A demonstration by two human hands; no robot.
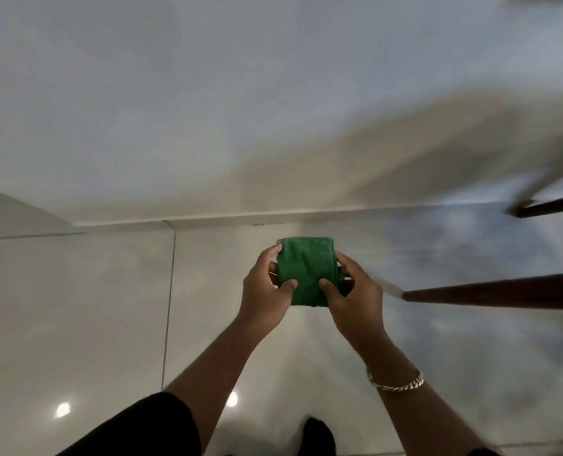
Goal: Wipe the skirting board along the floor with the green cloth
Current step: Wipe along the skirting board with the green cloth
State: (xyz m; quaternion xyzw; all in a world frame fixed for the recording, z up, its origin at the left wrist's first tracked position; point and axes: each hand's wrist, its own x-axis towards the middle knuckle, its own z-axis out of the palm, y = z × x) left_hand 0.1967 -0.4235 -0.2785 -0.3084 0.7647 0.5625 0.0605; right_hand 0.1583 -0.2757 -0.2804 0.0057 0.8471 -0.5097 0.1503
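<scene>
The skirting board [227, 222], a pale strip with a vertical joint left of centre, runs across the frame where a white wall [207, 110] meets a glossy tiled floor [76, 307]; two ceiling lights glint in the tiles near the bottom edge. A person looks down on it from above, both bare forearms reaching forward over the floor. Two dark wooden legs [490, 292] of some furniture jut in from the right, blurred, the nearer one just beside the right hand. The cloth [306, 268], green and folded into a thick rectangle, is held in the air between the two hands, well short of the board and not touching it. The left hand [265, 287] grips the cloth's left edge, thumb pressed on its upper face, fingers curled behind. The right hand [356, 291] clasps the right edge the same way. A silver chain bracelet [397, 383] circles the right wrist. A black sleeve [148, 426] covers the left upper arm.
</scene>
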